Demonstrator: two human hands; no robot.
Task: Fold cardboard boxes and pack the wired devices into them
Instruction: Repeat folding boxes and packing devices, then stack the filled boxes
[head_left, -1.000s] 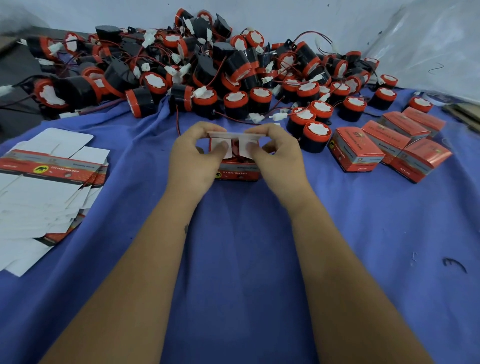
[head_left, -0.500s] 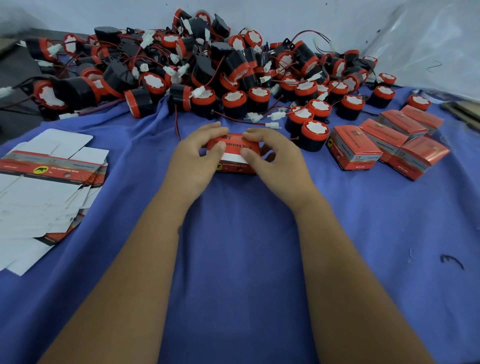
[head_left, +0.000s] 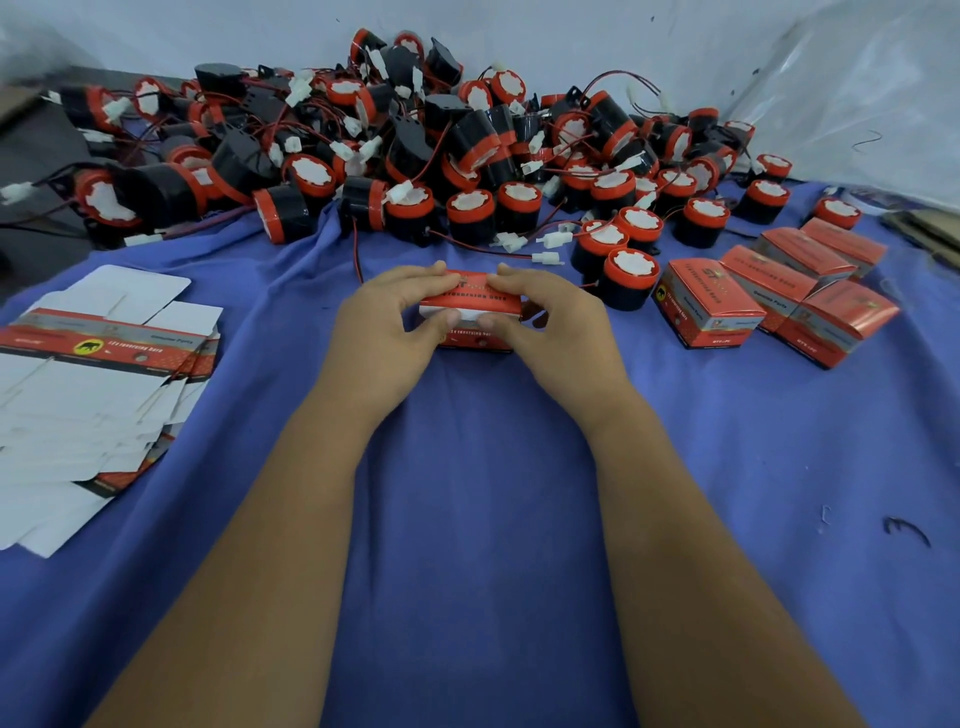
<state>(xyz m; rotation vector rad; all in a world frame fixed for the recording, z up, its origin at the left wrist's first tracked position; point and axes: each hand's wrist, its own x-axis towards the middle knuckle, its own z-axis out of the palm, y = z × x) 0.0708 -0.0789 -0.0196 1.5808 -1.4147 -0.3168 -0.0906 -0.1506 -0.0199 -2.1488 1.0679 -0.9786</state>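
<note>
My left hand (head_left: 384, 322) and right hand (head_left: 550, 319) cover both ends of the red box (head_left: 475, 312), so I cannot tell whether its end flaps are tucked in, nor what is inside. My thumbs lie across its front face and break up the print there. The stack of flat box blanks (head_left: 93, 395) runs off the left edge. The small print on the closed boxes (head_left: 769, 296) at my right is too fine to read. At the back of the pile of wired devices (head_left: 415, 150), the units overlap so much that I cannot count them. My forearms are cut off by the bottom edge.
</note>
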